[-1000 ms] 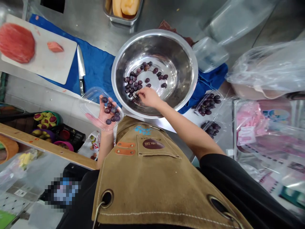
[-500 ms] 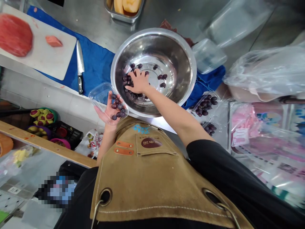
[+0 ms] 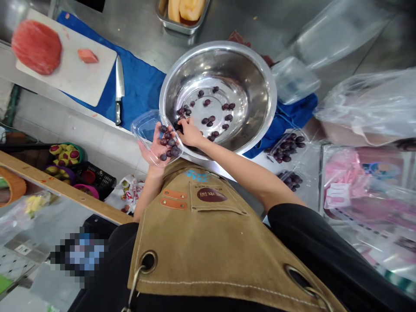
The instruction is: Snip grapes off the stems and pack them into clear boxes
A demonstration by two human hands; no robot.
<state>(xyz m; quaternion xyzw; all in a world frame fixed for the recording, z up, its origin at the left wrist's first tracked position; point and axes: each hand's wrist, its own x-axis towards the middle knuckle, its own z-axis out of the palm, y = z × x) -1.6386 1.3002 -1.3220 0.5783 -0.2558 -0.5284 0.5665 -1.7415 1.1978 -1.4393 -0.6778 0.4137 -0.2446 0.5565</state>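
Observation:
My left hand [image 3: 156, 147] holds a clear plastic container [image 3: 143, 125] from below, tilted beside the left rim of a large steel bowl [image 3: 260, 125]. Several dark purple grapes [image 3: 168, 142] lie in the container's near right end. Inside the bowl, at its lower left wall, my right hand [image 3: 190, 132] has its fingers curled round dark grapes, which they partly hide. More loose grapes [image 3: 208, 120] are scattered over the bowl's bottom.
A knife [image 3: 119, 91] lies on a blue cloth [image 3: 139, 78] beside a white cutting board [image 3: 94, 82] with cut watermelon [image 3: 37, 47]. Grape-filled clear boxes [image 3: 287, 147] stand right of the bowl. Clear empty tubs [image 3: 294, 80] and a steel tray [image 3: 182, 27] of orange fruit are behind.
My right hand has drawn back toward the bowl's near left wall, its spread fingers now closed in round grapes. Loose grapes have spread over the bottom. The whole view has shifted slightly.

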